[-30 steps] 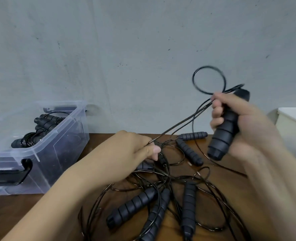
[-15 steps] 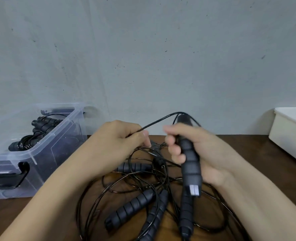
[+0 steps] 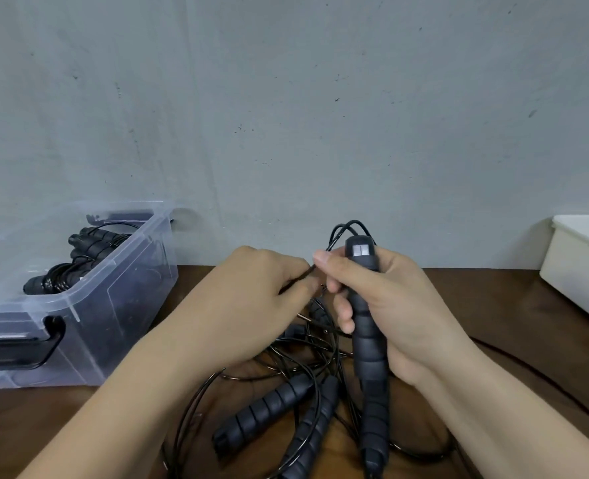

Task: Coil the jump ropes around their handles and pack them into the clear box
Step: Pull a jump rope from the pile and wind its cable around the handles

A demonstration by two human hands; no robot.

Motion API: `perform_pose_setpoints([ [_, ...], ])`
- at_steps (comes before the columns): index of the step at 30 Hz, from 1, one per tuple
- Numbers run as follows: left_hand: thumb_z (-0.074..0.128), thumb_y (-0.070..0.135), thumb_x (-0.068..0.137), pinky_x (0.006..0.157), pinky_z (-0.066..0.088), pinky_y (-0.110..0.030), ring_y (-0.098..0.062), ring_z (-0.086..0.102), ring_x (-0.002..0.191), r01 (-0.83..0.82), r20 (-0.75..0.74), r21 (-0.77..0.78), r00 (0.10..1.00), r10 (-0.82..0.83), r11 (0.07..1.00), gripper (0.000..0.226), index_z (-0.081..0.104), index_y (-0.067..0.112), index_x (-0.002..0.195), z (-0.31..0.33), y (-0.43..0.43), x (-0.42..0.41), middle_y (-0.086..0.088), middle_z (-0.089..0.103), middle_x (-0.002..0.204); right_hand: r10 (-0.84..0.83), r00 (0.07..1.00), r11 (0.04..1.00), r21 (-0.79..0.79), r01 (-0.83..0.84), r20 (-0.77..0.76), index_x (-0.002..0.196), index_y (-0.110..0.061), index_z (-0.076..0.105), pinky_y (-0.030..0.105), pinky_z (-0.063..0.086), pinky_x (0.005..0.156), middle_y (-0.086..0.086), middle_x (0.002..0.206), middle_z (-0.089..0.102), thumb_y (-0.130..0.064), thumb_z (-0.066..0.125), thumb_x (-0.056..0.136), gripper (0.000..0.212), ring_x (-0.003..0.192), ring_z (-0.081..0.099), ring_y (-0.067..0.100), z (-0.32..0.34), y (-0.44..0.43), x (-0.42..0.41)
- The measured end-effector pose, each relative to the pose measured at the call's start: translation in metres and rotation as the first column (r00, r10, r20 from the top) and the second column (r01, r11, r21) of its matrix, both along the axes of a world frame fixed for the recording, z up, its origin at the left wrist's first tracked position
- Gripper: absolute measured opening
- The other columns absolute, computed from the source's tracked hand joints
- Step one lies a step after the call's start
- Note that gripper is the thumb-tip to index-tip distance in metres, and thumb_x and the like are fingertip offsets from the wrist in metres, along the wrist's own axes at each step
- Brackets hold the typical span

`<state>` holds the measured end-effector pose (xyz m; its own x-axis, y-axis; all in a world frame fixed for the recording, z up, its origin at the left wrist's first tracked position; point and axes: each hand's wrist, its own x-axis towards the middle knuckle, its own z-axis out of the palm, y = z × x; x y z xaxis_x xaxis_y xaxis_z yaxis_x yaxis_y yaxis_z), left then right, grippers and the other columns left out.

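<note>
My right hand (image 3: 386, 305) grips a black ribbed jump-rope handle (image 3: 364, 316) upright above the table, its end cap facing me. A thin black rope (image 3: 343, 229) loops out of the handle's top. My left hand (image 3: 255, 299) pinches that rope just left of the handle. Below both hands lies a tangle of black ropes (image 3: 300, 361) with several loose ribbed handles (image 3: 265, 409) on the brown table. The clear box (image 3: 113, 305) stands at the left with coiled ropes (image 3: 89, 250) inside.
A white plastic bin (image 3: 579, 267) sits at the table's right edge. A grey wall runs right behind the table. A black latch handle (image 3: 17, 350) hangs on the clear box's near end. One rope strand (image 3: 541, 378) trails off to the right.
My right hand brought the handle down from the upper right to the middle and turned it upright. The raised rope loop has shrunk. My left hand kept its pinch on the rope.
</note>
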<state>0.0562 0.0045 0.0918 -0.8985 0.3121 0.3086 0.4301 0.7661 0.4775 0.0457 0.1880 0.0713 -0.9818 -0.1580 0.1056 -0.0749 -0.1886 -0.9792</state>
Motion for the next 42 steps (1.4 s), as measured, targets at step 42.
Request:
perform_pose_setpoints([
  [42, 0.054, 0.038, 0.107, 0.053, 0.035, -0.023, -0.005, 0.052, 0.057, -0.055, -0.018, 0.06, 0.998, 0.056, 0.997, 0.031, 0.059, 0.034, 0.077, -0.016, 0.011, -0.007, 0.016, 0.059, 0.059, 0.124, 0.981, 0.958, -0.275, -0.078, 0.151, 0.092, -0.007, 0.076, 0.02, 0.042, 0.042, 0.008, 0.079, 0.066, -0.018, 0.08, 0.089, 0.011, 0.047, 0.047, 0.011, -0.001, -0.001, -0.005],
])
